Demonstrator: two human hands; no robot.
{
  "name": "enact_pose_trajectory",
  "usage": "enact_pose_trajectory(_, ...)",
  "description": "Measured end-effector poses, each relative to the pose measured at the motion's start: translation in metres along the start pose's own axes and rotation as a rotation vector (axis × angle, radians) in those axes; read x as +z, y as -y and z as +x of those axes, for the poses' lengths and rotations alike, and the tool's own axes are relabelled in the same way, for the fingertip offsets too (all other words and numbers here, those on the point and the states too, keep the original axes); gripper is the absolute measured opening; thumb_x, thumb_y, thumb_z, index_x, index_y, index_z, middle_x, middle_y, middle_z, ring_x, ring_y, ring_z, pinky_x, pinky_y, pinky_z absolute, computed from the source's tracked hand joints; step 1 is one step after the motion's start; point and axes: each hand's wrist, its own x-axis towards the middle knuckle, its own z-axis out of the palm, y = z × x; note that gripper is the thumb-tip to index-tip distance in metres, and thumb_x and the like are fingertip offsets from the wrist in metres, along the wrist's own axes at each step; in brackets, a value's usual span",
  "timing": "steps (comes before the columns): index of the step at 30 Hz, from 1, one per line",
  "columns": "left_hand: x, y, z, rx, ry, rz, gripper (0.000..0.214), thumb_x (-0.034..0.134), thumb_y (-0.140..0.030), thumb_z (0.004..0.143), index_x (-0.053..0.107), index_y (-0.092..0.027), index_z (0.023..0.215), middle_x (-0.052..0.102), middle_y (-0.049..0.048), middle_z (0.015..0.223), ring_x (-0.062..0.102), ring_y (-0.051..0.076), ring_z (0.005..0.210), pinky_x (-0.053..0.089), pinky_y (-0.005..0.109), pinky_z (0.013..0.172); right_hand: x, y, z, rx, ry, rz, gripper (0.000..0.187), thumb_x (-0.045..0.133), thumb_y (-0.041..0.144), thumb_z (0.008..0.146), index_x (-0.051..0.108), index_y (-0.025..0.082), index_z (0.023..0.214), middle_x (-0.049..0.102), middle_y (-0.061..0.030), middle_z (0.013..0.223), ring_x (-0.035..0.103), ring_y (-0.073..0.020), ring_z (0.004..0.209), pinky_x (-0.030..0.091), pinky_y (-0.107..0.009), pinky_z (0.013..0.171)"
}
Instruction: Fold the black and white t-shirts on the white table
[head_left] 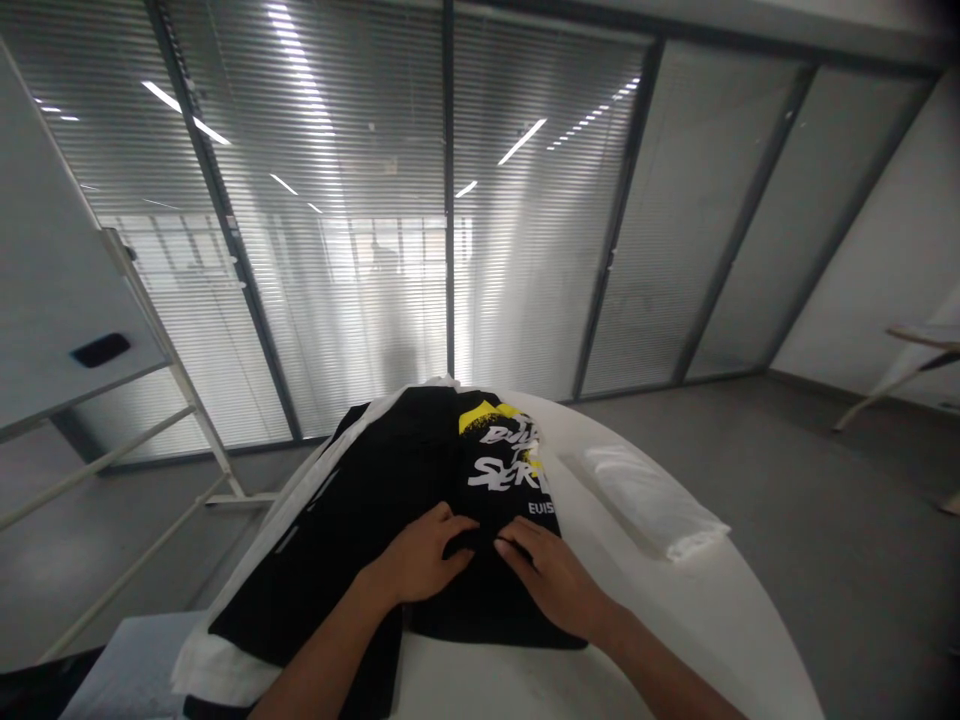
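Note:
A black T-shirt [480, 610] with white lettering and a yellow print lies folded on the table, its printed part at the right. My left hand [427, 558] rests on the black cloth, thumb and forefinger apart with fabric showing in the gap. Just to its right, my right hand [551, 570] has its fingertips and thumb close together on the T-shirt below the lettering, pinching the cloth. To the left, more black cloth [330, 550] is spread over white fabric [225, 665], which shows along the left edge and at the near corner.
A white round-edged table [720, 630] carries the cloth. On its right side lies a clear plastic bag [645, 500], folded flat. A whiteboard on a stand [172, 360] is at the left. A grey-blue seat [142, 660] sits at lower left. Blind-covered glass partitions [525, 250] stand behind.

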Motion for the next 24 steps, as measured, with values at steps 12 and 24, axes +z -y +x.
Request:
enact_pose_trajectory(12, -0.006, -0.005, 0.005, -0.173, -0.134, -0.505, 0.043, 0.043, -0.04, 0.092, 0.063, -0.017, 0.123, 0.066, -0.0002, 0.064, 0.064, 0.014, 0.055, 0.048, 0.023, 0.057, 0.009, -0.002, -0.008, -0.047, 0.0, -0.247, 0.049, 0.066, 0.038, 0.08, 0.053, 0.021, 0.124, 0.055, -0.0103, 0.121, 0.051, -0.0274, 0.111, 0.04, -0.044, 0.098)
enact_pose_trajectory(24, -0.013, -0.008, 0.002, -0.106, -0.317, -0.711, 0.034, 0.053, -0.026, 0.084, 0.069, -0.016, 0.112, 0.072, 0.0052, 0.083, 0.068, 0.014, 0.065, 0.054, 0.024, 0.061, 0.001, -0.003, -0.007, -0.07, -0.138, -0.387, 0.058, 0.049, 0.007, 0.071, 0.053, 0.021, 0.127, 0.054, -0.0091, 0.122, 0.052, -0.0222, 0.11, 0.046, -0.035, 0.096)
